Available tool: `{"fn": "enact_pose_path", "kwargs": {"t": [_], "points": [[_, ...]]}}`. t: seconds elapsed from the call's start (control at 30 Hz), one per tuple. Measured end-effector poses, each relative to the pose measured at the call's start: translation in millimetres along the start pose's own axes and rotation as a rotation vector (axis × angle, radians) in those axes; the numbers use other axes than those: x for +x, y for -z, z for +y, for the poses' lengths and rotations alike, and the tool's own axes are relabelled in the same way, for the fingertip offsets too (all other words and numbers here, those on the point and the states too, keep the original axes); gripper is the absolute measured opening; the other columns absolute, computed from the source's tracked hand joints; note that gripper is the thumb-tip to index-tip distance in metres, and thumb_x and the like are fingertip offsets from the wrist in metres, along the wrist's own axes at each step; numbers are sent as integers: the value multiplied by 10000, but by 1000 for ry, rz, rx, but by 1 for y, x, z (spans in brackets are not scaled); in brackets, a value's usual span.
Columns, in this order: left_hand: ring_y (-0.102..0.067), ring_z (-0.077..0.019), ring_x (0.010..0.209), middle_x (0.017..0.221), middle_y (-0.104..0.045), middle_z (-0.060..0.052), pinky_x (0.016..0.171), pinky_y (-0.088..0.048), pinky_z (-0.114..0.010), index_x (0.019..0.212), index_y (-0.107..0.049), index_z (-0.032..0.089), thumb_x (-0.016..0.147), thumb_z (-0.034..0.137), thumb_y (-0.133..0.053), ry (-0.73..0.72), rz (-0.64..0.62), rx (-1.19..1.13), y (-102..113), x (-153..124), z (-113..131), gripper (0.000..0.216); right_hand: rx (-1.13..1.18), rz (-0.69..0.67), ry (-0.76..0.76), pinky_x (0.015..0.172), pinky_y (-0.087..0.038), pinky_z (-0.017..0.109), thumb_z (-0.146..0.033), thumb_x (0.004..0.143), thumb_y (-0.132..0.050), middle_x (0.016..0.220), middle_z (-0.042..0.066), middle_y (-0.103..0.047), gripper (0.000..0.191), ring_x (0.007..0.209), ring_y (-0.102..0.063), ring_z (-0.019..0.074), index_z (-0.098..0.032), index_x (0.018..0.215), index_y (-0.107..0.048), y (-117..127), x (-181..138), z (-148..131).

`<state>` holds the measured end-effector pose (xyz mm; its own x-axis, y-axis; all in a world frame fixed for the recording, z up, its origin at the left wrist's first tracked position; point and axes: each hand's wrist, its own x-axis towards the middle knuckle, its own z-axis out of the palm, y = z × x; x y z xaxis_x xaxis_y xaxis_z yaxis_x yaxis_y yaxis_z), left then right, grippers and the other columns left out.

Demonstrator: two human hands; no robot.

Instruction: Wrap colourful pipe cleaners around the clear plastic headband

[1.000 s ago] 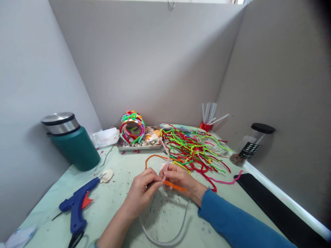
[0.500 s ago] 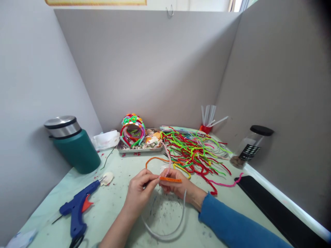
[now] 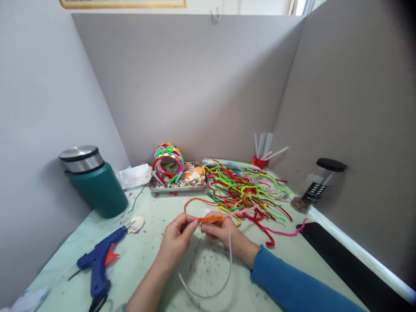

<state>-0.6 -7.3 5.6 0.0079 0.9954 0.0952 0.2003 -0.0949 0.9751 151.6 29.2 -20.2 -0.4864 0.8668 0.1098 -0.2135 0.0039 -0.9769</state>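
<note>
Headband (image 3: 229, 255) has tipped up off the table (image 3: 143, 260) since a second ago. Left hand (image 3: 177, 237) and right hand (image 3: 224, 232) both pinch its orange pipe cleaner (image 3: 209, 219) wrap, near-centre, so wrapping's ongoing.

Far left, by the grey partition (image 3: 39, 108): green flask (image 3: 99, 193) with steel lid. Near left, on the mint table cover (image 3: 152, 208): blue glue gun (image 3: 97, 264), nozzle touching a pale shell (image 3: 137, 223); black scissor handles (image 3: 97, 302) at the near edge, just under the gun's grip. Far middle: metal tray (image 3: 177, 189) of shells, with decorated headbands (image 3: 167, 162) upright at its left end; crumpled white wrapper (image 3: 134, 175) just left of it. Right of the tray: loose heap of red, green and yellow pipe cleaners (image 3: 247, 190). Behind the heap: red cup (image 3: 260, 163) of white sticks. Far right: clear jar (image 3: 316, 184) with black lid; black slab (image 3: 344, 264) along the near right edge.
</note>
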Motion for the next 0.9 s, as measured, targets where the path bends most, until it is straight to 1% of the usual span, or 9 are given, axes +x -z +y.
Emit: {"fn": "enact_pose_path", "kwargs": {"t": [0.17, 0.27, 0.4, 0.47, 0.6, 0.67, 0.8, 0.87, 0.9], "points": [[-305, -48, 302, 383, -385, 89, 323, -207, -178, 776, -618, 138, 667, 511, -595, 160, 75, -12, 0, 1, 2, 389, -275, 145, 70, 502, -365, 236, -298, 707, -647, 564, -4, -561, 149, 519, -480, 110, -167, 636, -646, -4, -1, -4], [-300, -48, 303, 359, -364, 95, 323, -202, -179, 798, -642, 130, 641, 504, -621, 203, 133, -29, 1, 2, 1, 406, -417, 147, 165, 559, -416, 254, -263, 748, -609, 636, 18, -633, 115, 587, -553, 142, -193, 746, -700, -6, -7, -9], [-253, -40, 292, 356, -309, 114, 306, -204, -173, 823, -620, 118, 641, 488, -631, 236, 115, -98, 2, 4, -5, 412, -564, 70, 300, 609, -443, 265, -257, 798, -562, 719, 29, -675, 186, 631, -587, 151, -223, 921, -697, -5, -12, -11], [-225, -33, 293, 368, -287, 120, 295, -196, -167, 808, -596, 119, 644, 484, -633, 239, 102, -147, 2, 4, -6, 402, -589, 53, 324, 625, -448, 262, -267, 801, -564, 755, 33, -682, 195, 656, -595, 153, -224, 939, -694, -3, -11, -9], [-176, -26, 313, 371, -257, 129, 288, -194, -154, 803, -562, 129, 653, 461, -638, 257, 47, -276, 3, 4, -7, 372, -506, 166, 221, 486, -422, 223, -293, 822, -535, 640, 25, -644, 205, 530, -556, 127, -183, 809, -707, -1, -6, -6], [-159, -25, 319, 365, -245, 134, 287, -198, -151, 824, -560, 126, 651, 448, -646, 275, 36, -319, 4, 5, -8, 375, -479, 197, 249, 466, -416, 219, -288, 826, -530, 627, 21, -628, 208, 503, -537, 118, -175, 785, -701, -1, -4, -5], [-159, -23, 314, 351, -243, 136, 285, -186, -151, 844, -574, 118, 618, 441, -672, 334, 73, -316, 7, 7, -12, 407, -559, 185, 483, 678, -460, 270, -251, 811, -563, 769, 40, -657, 144, 722, -592, 159, -198, 839, -693, 1, -5, -9], [-158, -23, 307, 343, -243, 136, 282, -177, -153, 844, -578, 117, 604, 448, -676, 367, 69, -306, 8, 7, -13, 420, -597, 187, 532, 712, -452, 286, -254, 813, -560, 789, 42, -654, 142, 754, -589, 166, -200, 837, -690, 2, -6, -11], [-156, -24, 304, 340, -240, 138, 280, -174, -154, 843, -578, 118, 599, 452, -676, 380, 58, -305, 8, 7, -12, 425, -601, 188, 523, 709, -453, 287, -260, 818, -554, 787, 40, -650, 148, 751, -587, 165, -200, 843, -687, 3, -6, -12]]}}
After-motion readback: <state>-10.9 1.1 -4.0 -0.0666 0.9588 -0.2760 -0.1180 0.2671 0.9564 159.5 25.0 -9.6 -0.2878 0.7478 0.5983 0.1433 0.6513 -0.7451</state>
